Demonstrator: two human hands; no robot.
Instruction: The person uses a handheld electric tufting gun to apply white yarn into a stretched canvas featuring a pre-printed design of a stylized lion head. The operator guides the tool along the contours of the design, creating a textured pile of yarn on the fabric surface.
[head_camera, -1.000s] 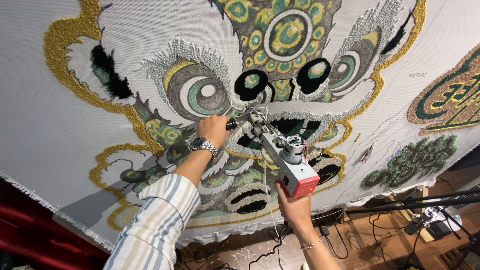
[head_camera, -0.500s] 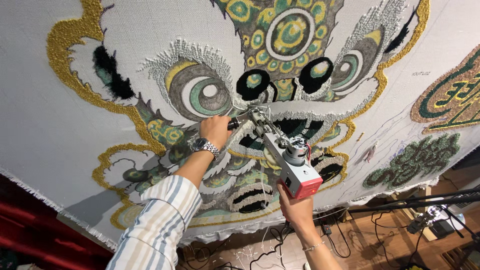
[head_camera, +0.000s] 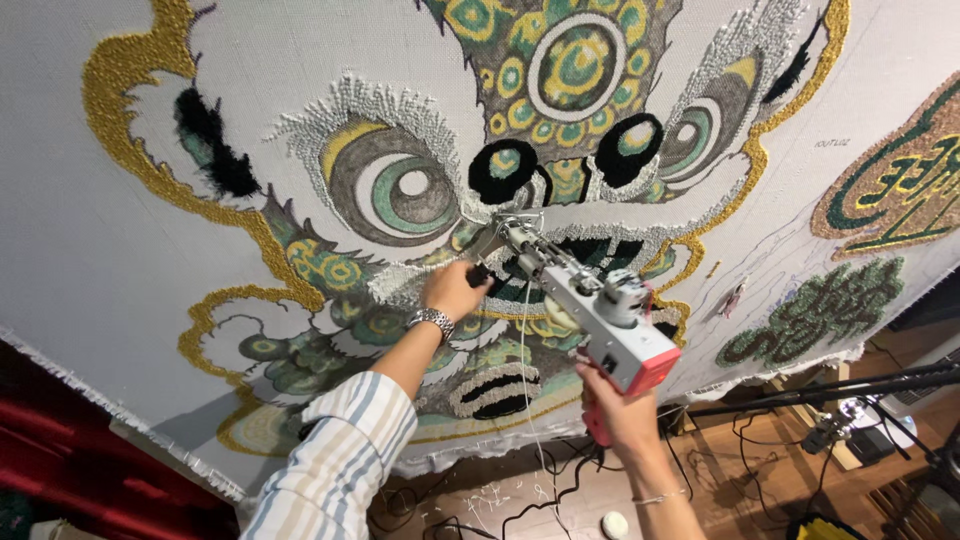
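A large white tufting cloth (head_camera: 90, 230) bears a colourful lion face with gold, green, grey and black yarn. A grey tufting gun with a red back (head_camera: 600, 320) points its needle tip at the cloth just under the black nose patches. My right hand (head_camera: 615, 410) grips the gun's red handle from below. My left hand (head_camera: 455, 290), with a metal watch on the wrist and a striped sleeve, is closed on the gun's black front grip close to the cloth. A thin white yarn strand (head_camera: 523, 350) hangs down from the gun.
Black cables (head_camera: 520, 500) and yarn scraps lie on the wooden floor below the cloth. A black stand bar (head_camera: 820, 390) runs along the lower right. A second green and gold tufted design (head_camera: 900, 185) sits at the right edge. Red fabric (head_camera: 60, 470) shows at the lower left.
The gun tip and both hands have shifted slightly along the cloth near the lion's mouth; the grips are the same.
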